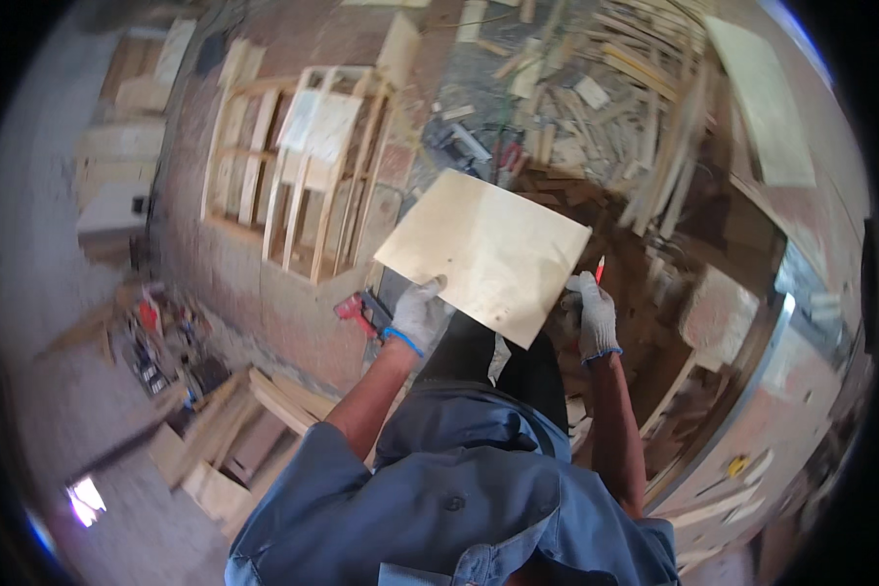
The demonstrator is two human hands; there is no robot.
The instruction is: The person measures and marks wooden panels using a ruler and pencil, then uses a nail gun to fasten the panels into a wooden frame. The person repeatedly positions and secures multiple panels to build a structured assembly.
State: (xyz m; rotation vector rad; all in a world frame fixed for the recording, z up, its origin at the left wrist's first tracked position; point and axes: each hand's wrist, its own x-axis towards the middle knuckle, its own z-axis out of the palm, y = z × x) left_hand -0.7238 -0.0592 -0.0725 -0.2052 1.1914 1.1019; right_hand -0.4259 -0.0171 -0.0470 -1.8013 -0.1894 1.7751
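Note:
A pale rectangular plywood panel is held out in front of my body, tilted so one corner points toward me. My left hand, in a white knit glove with a blue cuff, grips its near left edge, thumb on top and fingers hidden underneath. Close beside the panel's right edge, my gloved right hand is closed round a red pencil that sticks up past the fingers. I cannot tell whether that hand also touches the panel. A red and black nail gun lies just left of my left hand.
An open wooden frame stands on the floor ahead to the left. Scrap wood strips are heaped at the far right. A workbench with a yellow-handled tool runs along my right. Boards and tools lie at lower left.

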